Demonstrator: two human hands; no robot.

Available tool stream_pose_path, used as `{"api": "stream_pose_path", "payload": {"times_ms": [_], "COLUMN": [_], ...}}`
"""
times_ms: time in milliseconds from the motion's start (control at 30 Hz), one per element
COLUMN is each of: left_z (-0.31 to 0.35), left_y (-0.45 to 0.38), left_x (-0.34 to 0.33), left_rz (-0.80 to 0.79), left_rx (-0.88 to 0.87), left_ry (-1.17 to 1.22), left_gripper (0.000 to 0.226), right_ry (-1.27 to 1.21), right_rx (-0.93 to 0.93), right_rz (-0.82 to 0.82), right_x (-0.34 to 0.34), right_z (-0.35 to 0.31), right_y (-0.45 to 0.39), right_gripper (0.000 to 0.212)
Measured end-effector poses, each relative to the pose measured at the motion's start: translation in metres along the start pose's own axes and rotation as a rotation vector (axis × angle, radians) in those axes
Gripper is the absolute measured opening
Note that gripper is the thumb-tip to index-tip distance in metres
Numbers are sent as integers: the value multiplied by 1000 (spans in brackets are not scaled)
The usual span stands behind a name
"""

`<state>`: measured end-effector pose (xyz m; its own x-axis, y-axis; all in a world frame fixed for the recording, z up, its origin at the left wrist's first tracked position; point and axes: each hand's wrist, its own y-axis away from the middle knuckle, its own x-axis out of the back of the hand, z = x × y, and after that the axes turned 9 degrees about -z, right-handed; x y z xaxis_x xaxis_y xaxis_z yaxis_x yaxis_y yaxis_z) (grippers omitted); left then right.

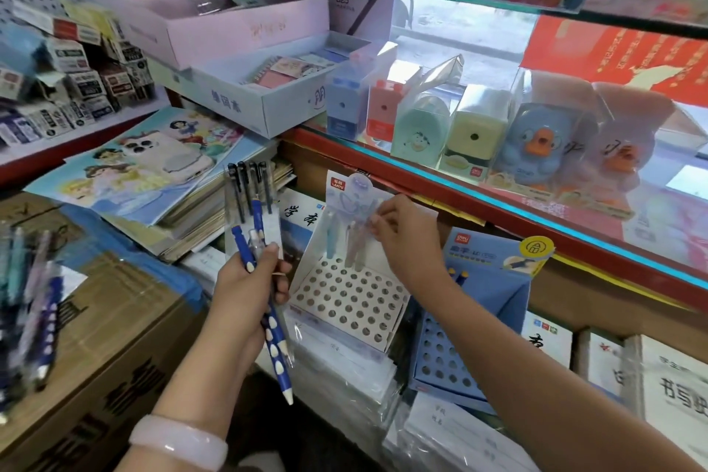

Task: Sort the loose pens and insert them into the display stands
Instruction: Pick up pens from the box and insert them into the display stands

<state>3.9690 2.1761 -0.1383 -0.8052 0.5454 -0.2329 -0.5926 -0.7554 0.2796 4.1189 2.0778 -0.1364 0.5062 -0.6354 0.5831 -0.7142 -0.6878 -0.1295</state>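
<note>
My left hand grips a bunch of pens: blue pens with white dots pointing down and a clear pack of black pens sticking up. A white display stand with a grid of round holes sits in front, with a light blue pen and a pale pink pen standing in its back row. My right hand pinches the top of a pale pen over that back row. To the right is a blue display stand holding two blue pens.
More loose pens lie on cardboard boxes at the left. Stacks of notebooks sit behind. A red-edged glass shelf above the stands carries pencil sharpeners. Wrapped exercise books lie under the stands.
</note>
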Motion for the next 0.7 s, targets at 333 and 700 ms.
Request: {"api": "stream_pose_path", "payload": {"times_ms": [333,700], "left_z": [4,3], "left_y": [0,0], "left_x": [0,-3], "left_rz": [-3,-43], "left_rx": [-14,-25], "left_ry": [-13,0], "left_gripper": [14,16], "right_ry": [307,497], "right_rx": [-18,-122], "right_rz": [37,-119], "right_x": [0,-20], "right_z": [23,39], "right_y": [-7,-10], "right_gripper": [13,20]}}
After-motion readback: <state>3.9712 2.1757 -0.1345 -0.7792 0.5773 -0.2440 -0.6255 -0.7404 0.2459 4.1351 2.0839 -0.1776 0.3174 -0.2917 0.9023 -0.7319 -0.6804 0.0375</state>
